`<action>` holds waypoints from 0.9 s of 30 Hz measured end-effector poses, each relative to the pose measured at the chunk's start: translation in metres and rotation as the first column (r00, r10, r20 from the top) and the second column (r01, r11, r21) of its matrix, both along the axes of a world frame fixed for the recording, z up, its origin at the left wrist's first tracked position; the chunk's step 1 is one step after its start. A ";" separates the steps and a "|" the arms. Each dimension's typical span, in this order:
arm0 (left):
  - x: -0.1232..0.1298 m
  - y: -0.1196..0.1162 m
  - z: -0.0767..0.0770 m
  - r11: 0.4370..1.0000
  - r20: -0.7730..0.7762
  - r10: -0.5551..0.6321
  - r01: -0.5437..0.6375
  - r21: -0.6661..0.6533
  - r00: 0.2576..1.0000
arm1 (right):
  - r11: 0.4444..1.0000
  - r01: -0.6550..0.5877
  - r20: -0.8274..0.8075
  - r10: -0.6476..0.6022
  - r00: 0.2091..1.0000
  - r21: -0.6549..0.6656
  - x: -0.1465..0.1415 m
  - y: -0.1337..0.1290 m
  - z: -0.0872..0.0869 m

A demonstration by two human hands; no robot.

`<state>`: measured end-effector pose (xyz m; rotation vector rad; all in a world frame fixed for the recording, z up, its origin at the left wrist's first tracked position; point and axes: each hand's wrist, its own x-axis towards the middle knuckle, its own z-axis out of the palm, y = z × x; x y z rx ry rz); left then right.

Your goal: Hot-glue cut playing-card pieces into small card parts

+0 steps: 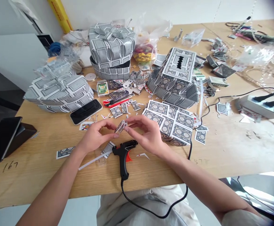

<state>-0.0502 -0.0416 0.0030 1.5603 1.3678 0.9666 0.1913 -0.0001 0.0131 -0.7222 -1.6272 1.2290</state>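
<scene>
Between the fingertips of both hands is a small folded playing-card piece (pixel 121 127), tilted above the table. My left hand (pixel 96 135) pinches its left side, and my right hand (pixel 148 131) pinches its right side. Just below them lies a black glue gun (pixel 123 157) with a red trigger and a pale glue stick (pixel 93 161) in its back end. A cut card piece (pixel 108 149) lies by the gun's rear. To the right of my right hand sits a box covered in playing cards (pixel 172 124). Several cut card pieces (pixel 116 112) lie beyond my hands.
A phone (pixel 86 111) and a red utility knife (pixel 118 102) lie behind my hands. Larger woven card constructions (pixel 112 47) stand at the back, with another (pixel 174 78) at right. A power strip (pixel 260 106) with cables is far right; a phone on a stand (pixel 5 138) is left.
</scene>
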 end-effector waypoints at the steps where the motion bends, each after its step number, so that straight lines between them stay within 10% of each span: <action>1: 0.001 0.000 0.001 1.000 0.017 0.000 0.000 -0.015 1.000 | 1.000 -0.009 -0.004 0.009 1.000 -0.013 0.000 0.000 -0.001; 9: 0.003 0.000 0.007 1.000 0.198 0.001 0.004 -0.025 0.980 | 0.981 -0.190 0.048 0.192 0.980 -0.041 -0.001 0.002 -0.006; 27: 0.004 -0.002 0.012 0.999 0.207 0.025 -0.017 -0.040 0.978 | 0.993 -0.113 0.146 0.106 0.984 0.043 0.000 0.002 0.004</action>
